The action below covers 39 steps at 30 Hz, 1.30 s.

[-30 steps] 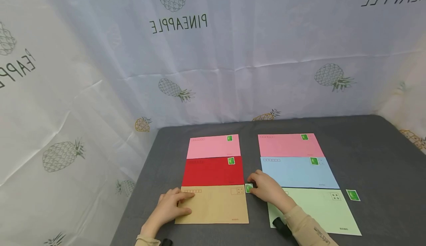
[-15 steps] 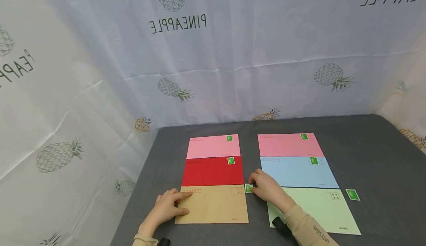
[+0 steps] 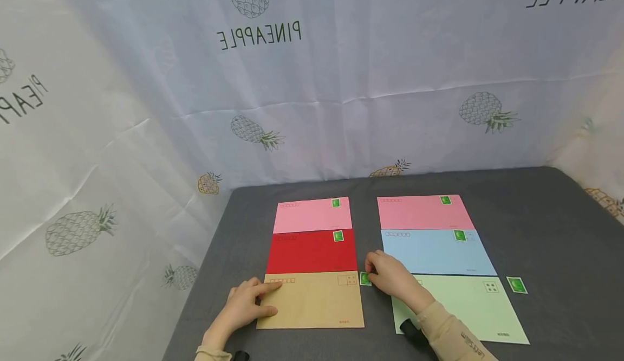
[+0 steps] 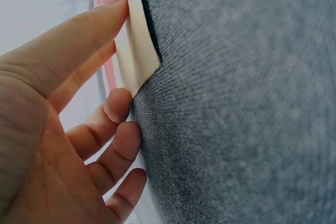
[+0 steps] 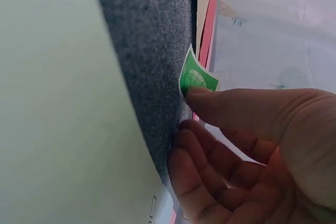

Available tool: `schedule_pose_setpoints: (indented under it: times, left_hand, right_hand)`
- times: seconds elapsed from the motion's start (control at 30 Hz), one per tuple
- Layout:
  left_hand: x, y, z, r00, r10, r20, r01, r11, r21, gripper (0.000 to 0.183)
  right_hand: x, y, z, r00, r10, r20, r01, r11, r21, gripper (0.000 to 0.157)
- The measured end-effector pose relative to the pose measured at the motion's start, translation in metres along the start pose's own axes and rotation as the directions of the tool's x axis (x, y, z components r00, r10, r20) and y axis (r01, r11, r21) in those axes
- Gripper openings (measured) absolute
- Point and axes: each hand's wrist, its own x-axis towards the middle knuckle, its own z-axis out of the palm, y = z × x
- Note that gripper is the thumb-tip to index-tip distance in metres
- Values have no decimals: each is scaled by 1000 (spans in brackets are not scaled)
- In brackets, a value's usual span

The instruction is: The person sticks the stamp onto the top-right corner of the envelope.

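A tan envelope [image 3: 317,304] lies nearest the front in the left column. My left hand [image 3: 245,302] rests at its left edge, thumb and index finger extended onto the paper; in the left wrist view the thumb [image 4: 100,17] touches it and the other fingers are loosely bent beside its corner. My right hand [image 3: 394,276] pinches a green postage stamp [image 3: 364,279], just right of the tan envelope's upper right corner. The right wrist view has the stamp [image 5: 197,74] tilted up from the grey cloth, its lower part hidden by the thumb.
Behind the tan envelope lie a red envelope [image 3: 312,252] and a pink envelope [image 3: 312,217], both stamped. In the right column are stamped pink [image 3: 419,214] and blue [image 3: 429,252] envelopes and a green one [image 3: 463,312]. A loose stamp [image 3: 517,285] lies right of it.
My left hand has slid slightly left on the tan envelope. The right hand has shifted a touch right and down, with the stamp still at its fingertips.
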Motion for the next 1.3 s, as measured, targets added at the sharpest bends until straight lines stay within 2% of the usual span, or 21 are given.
schedule_pose_setpoints:
  times: [0.2, 0.53, 0.8, 1.13, 1.3]
  left_hand:
    - [0, 0, -1, 1000, -11, 15, 11, 1000, 0, 55]
    - [0, 1, -3, 999, -26, 31, 26, 1000, -6, 56]
    - [0, 1, -2, 999, -20, 26, 20, 1000, -4, 55]
    - [0, 0, -3, 999, -18, 30, 18, 1000, -1, 56]
    - [1, -1, -2, 1000, -12, 25, 13, 1000, -5, 56]
  right_hand:
    - [-2, 0, -4, 998, -14, 55, 11, 998, 55, 18]
    - [4, 1, -16, 986, -132, 106, 115, 981, 155, 11]
    - [6, -7, -21, 987, -116, 112, 97, 982, 161, 14]
    - [18, -16, -6, 983, -138, 122, 107, 967, 233, 14]
    - [22, -22, 4, 986, -111, 123, 76, 963, 259, 16]
